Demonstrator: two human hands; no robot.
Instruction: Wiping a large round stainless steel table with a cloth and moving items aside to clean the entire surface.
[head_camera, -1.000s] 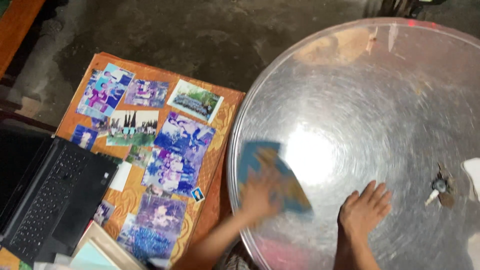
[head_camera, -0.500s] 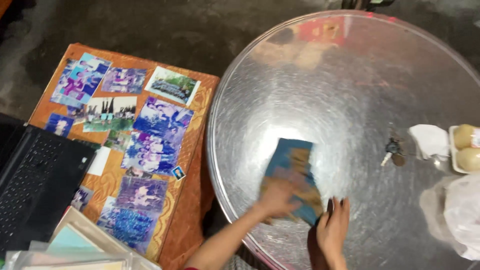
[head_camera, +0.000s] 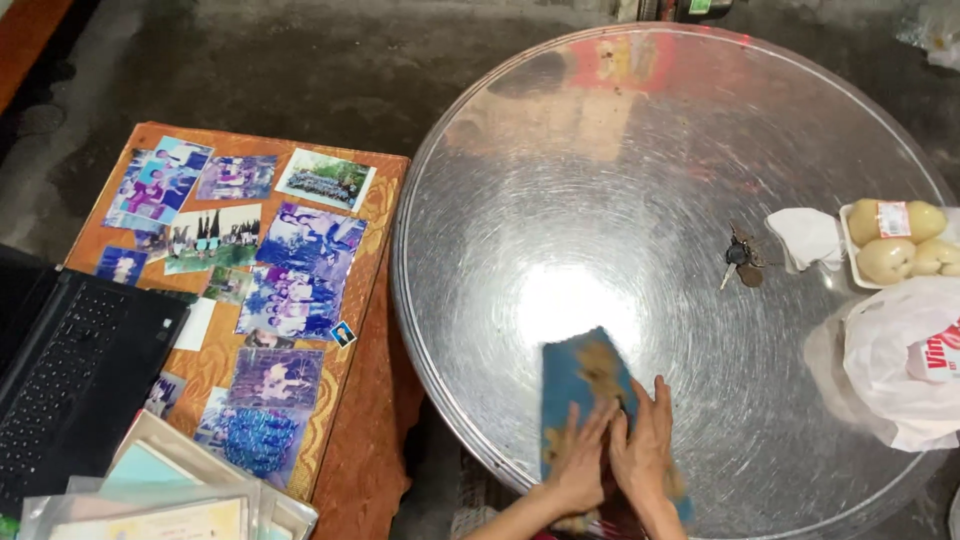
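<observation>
A blue and yellow cloth lies flat on the round shiny metal table, near its front edge. My left hand presses on the cloth's near left part with fingers spread. My right hand lies beside it, also flat on the cloth, fingers together and pointing away from me. Both hands touch each other at the thumbs. Neither hand grips anything.
A bunch of keys, a white tissue, a tray of pale fruit and a white plastic bag sit on the table's right side. Left stands a low orange table with several photos, a black laptop and folders.
The cloth slid from the table's left part toward the front edge, and both hands came together on it. The view shifted, bringing the fruit tray and bag into sight.
</observation>
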